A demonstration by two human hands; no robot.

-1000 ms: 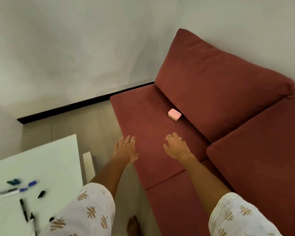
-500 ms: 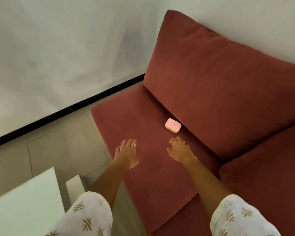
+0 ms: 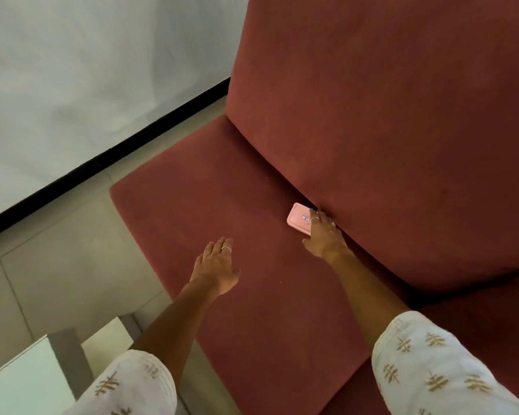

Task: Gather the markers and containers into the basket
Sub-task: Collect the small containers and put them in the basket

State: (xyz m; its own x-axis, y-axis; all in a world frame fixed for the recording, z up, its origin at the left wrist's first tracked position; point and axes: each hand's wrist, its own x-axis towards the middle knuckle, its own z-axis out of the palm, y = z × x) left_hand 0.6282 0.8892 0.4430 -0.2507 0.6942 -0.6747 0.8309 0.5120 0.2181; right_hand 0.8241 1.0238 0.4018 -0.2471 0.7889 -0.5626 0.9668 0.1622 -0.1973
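Right hand on the pink container, left hand just hanging there

The basket and markers are out of frame now, and only a corner of the white worktop [image 3: 21, 381] shows. The right hand [image 3: 324, 238] has moved up from a second ago; its fingers now rest on the pink container [image 3: 298, 218], covering its near end, so can't tell if it's gripped. The container lies on the sofa seat [image 3: 222, 190] against the back cushion [image 3: 372, 115]. The left hand [image 3: 216, 266] hovers flat, fingers spread, well apart from it.
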